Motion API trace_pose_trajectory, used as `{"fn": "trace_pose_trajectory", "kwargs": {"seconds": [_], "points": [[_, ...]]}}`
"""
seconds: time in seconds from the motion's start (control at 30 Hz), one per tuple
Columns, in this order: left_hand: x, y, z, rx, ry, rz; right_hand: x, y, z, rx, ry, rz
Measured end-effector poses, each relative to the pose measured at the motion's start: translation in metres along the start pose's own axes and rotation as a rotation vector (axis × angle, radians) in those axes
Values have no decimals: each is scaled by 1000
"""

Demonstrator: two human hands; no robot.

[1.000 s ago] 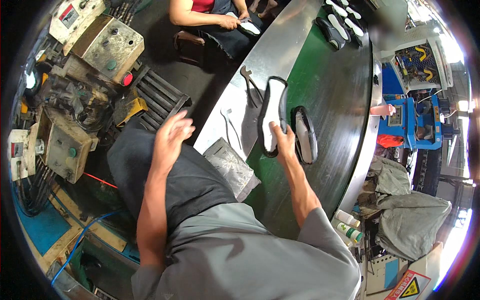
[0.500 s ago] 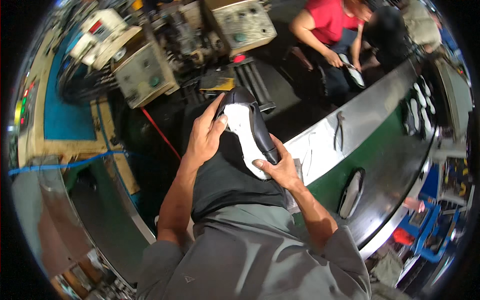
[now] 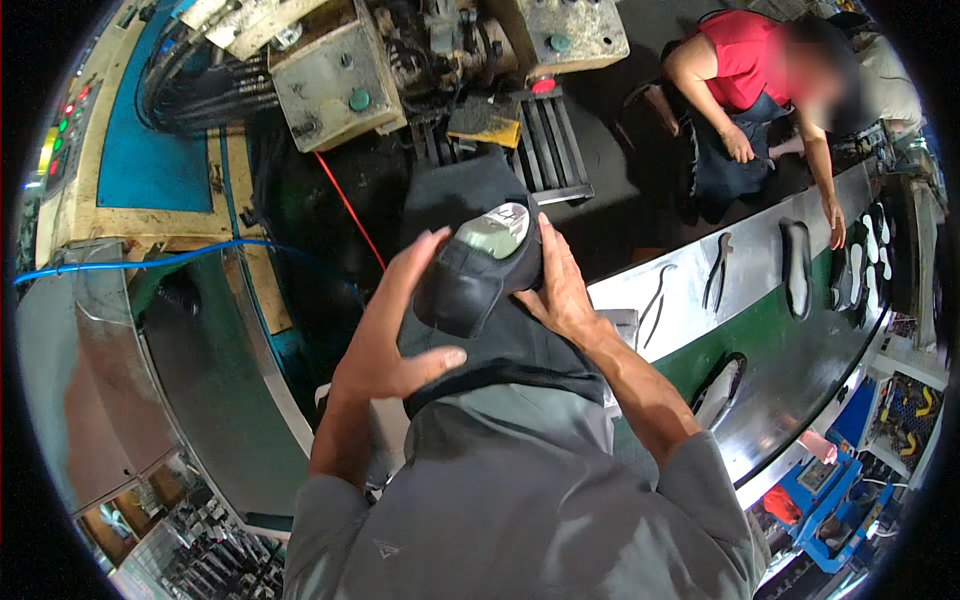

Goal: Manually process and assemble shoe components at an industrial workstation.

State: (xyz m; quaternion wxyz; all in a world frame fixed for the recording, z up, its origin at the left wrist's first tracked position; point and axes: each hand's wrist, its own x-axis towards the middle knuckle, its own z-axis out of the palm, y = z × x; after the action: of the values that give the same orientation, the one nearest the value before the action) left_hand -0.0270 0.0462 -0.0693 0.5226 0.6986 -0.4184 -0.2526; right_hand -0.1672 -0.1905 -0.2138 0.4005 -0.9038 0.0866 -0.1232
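A black shoe upper [image 3: 455, 298] sits over my lap, toe toward me and opening upward. Inside its collar shows the grey-green top of a shoe last [image 3: 495, 232]. My right hand [image 3: 565, 285] is closed on the shoe's right side near the heel, fingers along the collar. Beside the shoe's left side, my left hand [image 3: 385, 345] is open, its thumb spread wide from the fingers. Whether its fingertips touch the shoe I cannot tell. The sole faces down, hidden.
On the right, a metal ledge [image 3: 625, 291] bearing two pincers [image 3: 717, 272] borders a green conveyor belt [image 3: 672, 385] with several shoes. A co-worker in red [image 3: 738, 60] reaches over its far end. Ahead stand machine control boxes [image 3: 335, 85]; a blue hose [image 3: 150, 264] crosses the left.
The shoe has turned over from white sole up to opening up, toe now toward me. My left hand has opened. The co-worker's shoe now lies on the belt.
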Motion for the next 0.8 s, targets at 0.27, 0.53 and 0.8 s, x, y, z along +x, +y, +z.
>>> {"fn": "trace_pose_trajectory", "kwargs": {"seconds": [0.27,0.53,0.8], "points": [[19,-23,29,-102,154,87,-10,-3,6,7,64,-137],[24,-20,33,-85,198,54,-8,-6,9,10,90,-113],[64,-47,-2,-310,163,112,34,-34,-65,190,-281,131]]}}
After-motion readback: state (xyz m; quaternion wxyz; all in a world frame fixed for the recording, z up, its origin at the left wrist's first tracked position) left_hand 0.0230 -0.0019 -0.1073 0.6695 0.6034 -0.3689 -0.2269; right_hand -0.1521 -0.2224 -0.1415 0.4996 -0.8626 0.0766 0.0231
